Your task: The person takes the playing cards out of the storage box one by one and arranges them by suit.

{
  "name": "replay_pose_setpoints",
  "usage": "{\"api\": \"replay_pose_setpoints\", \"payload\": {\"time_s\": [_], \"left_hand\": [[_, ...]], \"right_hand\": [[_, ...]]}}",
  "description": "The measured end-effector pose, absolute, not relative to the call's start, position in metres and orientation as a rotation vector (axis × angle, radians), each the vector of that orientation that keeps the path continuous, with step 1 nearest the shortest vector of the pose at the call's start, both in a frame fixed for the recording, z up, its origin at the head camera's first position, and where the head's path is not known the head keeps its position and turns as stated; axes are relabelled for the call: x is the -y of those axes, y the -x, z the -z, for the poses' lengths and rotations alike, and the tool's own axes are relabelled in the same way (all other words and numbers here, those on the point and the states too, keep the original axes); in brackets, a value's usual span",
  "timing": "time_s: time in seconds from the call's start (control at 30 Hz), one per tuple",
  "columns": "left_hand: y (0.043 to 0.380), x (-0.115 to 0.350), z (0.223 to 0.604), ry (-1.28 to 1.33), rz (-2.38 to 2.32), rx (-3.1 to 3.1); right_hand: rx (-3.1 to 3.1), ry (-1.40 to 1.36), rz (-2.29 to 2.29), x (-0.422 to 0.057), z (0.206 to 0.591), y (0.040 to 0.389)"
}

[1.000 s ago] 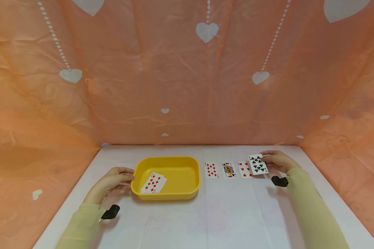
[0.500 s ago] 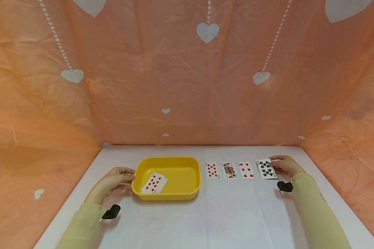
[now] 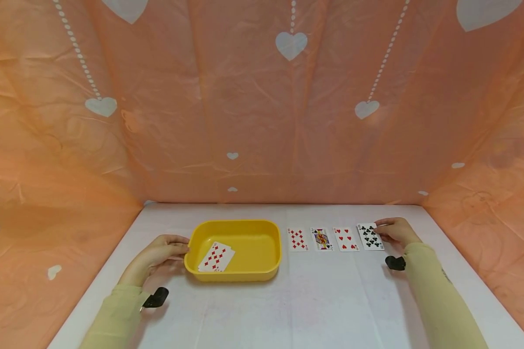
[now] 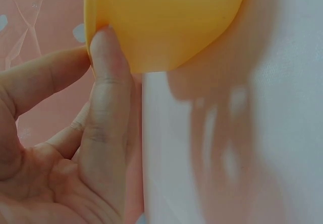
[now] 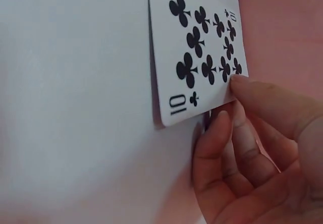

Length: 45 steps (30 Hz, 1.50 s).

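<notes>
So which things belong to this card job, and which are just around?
Seemingly in use:
ten of clubs, pinched by the right hand
yellow tray, gripped by the left hand
cards inside
three face-up cards in a row

Just surroundings:
white tabletop
orange heart-patterned sheet

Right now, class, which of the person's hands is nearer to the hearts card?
Right. The right hand is just right of the hearts card, holding the ten of clubs; the left hand is far left of it, gripping the yellow tray.
</notes>
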State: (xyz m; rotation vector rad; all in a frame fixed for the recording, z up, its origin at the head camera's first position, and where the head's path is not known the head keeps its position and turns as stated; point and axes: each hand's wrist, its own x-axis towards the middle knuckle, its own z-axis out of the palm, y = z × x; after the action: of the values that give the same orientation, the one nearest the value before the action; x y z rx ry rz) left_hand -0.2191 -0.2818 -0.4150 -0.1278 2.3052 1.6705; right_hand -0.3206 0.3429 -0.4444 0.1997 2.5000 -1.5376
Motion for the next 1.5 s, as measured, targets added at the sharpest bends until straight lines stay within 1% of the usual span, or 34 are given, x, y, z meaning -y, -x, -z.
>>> {"api": "replay_pose_setpoints", "payload": {"time_s": [0.6, 0.87, 1.0, 1.23, 1.5], "left_hand": [[0.22, 0.28, 0.415, 0.118, -1.685, -2.299], [0.22, 0.28, 0.415, 0.105, -1.661, -2.307], [0.221, 0.28, 0.414, 0.127, -1.649, -2.322], [0.221, 0.282, 0.416, 0.148, -1.645, -2.318], [0.221, 0.281, 0.416, 0.154, -1.654, -2.316]], "right_hand": [[-2.584, -0.179, 1.473, -0.346, 0.448, 0.318], [-2.687, -0.161, 1.458, -0.34, 0.434, 0.313], [-2.668, -0.064, 1.482, -0.327, 0.415, 0.314], [-2.47, 0.26, 1.577, -0.286, 0.377, 0.323], [-2.185, 0.421, 1.762, -0.23, 0.346, 0.333]]}}
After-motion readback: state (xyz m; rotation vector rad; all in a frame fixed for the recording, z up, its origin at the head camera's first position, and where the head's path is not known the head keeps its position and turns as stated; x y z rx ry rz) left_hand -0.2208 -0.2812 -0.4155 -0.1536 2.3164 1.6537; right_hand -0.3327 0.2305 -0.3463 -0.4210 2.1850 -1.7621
